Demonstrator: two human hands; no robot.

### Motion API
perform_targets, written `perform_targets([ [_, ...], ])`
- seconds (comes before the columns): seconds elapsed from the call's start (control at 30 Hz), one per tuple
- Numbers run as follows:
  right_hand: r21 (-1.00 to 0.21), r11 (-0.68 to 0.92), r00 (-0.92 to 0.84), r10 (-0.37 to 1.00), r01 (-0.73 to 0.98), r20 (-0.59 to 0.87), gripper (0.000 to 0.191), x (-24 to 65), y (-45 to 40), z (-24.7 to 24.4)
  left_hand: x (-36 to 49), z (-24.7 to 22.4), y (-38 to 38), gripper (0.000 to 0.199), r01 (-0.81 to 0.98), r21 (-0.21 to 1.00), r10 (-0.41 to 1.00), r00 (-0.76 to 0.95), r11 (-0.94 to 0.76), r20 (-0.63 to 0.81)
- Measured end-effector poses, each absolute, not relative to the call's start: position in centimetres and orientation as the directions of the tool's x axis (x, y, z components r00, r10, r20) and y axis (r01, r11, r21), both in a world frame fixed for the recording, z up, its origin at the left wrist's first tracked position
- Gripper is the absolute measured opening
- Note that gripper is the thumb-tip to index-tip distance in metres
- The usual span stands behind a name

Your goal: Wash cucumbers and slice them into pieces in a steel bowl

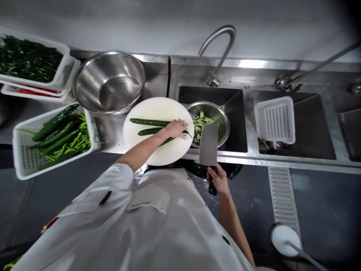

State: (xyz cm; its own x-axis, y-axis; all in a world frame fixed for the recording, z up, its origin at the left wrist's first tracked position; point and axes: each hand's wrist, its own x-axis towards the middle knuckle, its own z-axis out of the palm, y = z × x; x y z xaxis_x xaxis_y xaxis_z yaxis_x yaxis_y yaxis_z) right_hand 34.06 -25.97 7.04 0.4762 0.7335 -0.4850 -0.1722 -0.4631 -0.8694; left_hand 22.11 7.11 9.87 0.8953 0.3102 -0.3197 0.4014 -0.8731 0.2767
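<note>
Three long green cucumbers (149,122) lie side by side on a round white cutting board (158,154). My left hand (176,128) rests over their right-hand ends, fingers spread and stretched across them; the parts beneath my palm and forearm are hidden. In my right hand (219,180) is a cleaver (208,145), gripped by its black handle with the broad blade pointing up and away from me. The blade is off the board, overlapping a steel bowl (224,131) that holds cut green pieces (200,122).
A white basket (21,158) of cucumbers and green peppers stands left, below stacked baskets (66,71) of greens and something red. A large steel basin (113,79) sits behind the board. Right are two sinks, a faucet (225,45) and a white basket (276,116).
</note>
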Motion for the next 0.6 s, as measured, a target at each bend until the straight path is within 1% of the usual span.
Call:
perform_targets([
  [0.07,-0.865,-0.476,0.454,0.742,-0.16,-0.493,0.039,35.0,-26.7,7.3,20.2,9.0,8.3,0.071,0.434,0.268,0.348,0.884,-0.86,-0.313],
  [0.13,-0.867,-0.48,0.421,0.764,-0.136,-0.489,0.038,35.9,-27.1,7.5,17.4,8.7,9.5,0.075,0.539,0.233,0.469,0.832,-0.809,-0.298],
  [0.2,-0.87,-0.486,0.386,0.79,-0.082,-0.477,0.036,36.7,-27.2,7.7,14.6,8.5,10.3,0.067,0.611,0.206,0.547,0.784,-0.765,-0.293],
  [0.27,-0.867,-0.498,0.36,0.807,-0.011,-0.468,0.034,37.4,-26.8,7.9,12.3,8.2,10.5,0.054,0.631,0.19,0.566,0.766,-0.752,-0.303],
  [0.33,-0.855,-0.514,0.339,0.818,0.067,-0.465,0.031,37.8,-26.0,8.2,10.8,8.0,10.1,0.044,0.645,0.175,0.579,0.753,-0.744,-0.311],
  [0.4,-0.841,-0.512,0.327,0.836,0.176,-0.441,0.031,38.0,-25.1,8.6,9.8,7.9,9.2,0.042,0.676,0.162,0.618,0.729,-0.719,-0.294],
  [0.53,-0.79,-0.399,0.329,0.907,0.466,-0.264,0.039,37.6,-23.3,9.5,8.6,8.0,7.3,0.039,0.72,0.167,0.689,0.693,-0.673,-0.211],
  [0.6,-0.761,-0.356,0.312,0.926,0.543,-0.21,0.042,37.1,-22.8,10.0,8.6,8.1,6.5,0.042,0.726,0.187,0.701,0.688,-0.662,-0.189],
])
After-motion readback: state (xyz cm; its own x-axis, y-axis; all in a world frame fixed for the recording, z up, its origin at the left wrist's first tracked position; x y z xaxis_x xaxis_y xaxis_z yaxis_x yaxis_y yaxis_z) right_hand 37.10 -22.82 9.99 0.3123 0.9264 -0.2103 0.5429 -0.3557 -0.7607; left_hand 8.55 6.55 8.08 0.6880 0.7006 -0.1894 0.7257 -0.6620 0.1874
